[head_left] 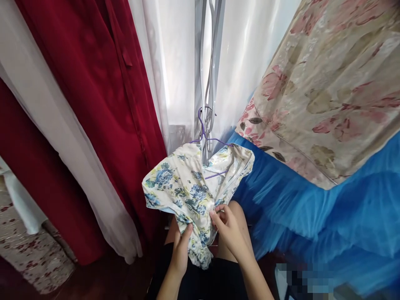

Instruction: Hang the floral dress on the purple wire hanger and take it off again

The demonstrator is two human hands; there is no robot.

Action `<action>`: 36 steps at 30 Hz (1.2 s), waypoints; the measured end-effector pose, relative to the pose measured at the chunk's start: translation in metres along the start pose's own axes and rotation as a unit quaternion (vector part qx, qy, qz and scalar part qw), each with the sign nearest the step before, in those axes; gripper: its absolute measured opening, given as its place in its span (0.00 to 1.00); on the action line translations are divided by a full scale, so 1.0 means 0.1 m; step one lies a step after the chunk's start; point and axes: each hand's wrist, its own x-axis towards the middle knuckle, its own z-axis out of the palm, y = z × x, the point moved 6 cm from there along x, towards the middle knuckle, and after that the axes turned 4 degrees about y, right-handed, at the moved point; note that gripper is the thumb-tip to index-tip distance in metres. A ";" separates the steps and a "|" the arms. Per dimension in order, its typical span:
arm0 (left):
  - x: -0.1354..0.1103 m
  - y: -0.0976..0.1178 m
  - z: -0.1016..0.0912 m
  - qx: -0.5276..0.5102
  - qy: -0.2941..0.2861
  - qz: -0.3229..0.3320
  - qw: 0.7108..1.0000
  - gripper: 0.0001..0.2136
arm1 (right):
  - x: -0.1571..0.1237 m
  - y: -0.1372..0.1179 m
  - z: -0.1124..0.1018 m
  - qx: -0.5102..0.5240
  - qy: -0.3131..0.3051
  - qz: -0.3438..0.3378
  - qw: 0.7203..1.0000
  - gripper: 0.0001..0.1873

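Observation:
A white blouse (187, 179) with blue flowers and yellow-green leaves hangs on a thin purple hanger (203, 129) in front of me. The hanger's hook is caught on grey straps or ribbons (212, 83) that run down from above. My left hand (182, 250) grips the blouse's lower left side, thumb on the front and fingers behind the cloth. At the front opening, my right hand (225, 220) pinches the edge of the fabric between thumb and fingertips. The lower part of the blouse bunches up above my lap.
Dark red cloth (90, 104) and a pale panel (62, 116) hang on the left. On the right, a beige floral fabric (312, 100) hangs over blue tulle (300, 204). White curtains (178, 62) cover the back. A blurred-out item (304, 281) is at the lower right.

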 end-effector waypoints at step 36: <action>-0.11 0.52 0.60 0.300 -0.116 0.322 0.890 0.06 | -0.10 -0.36 0.28 0.116 -0.025 0.078 0.990 0.20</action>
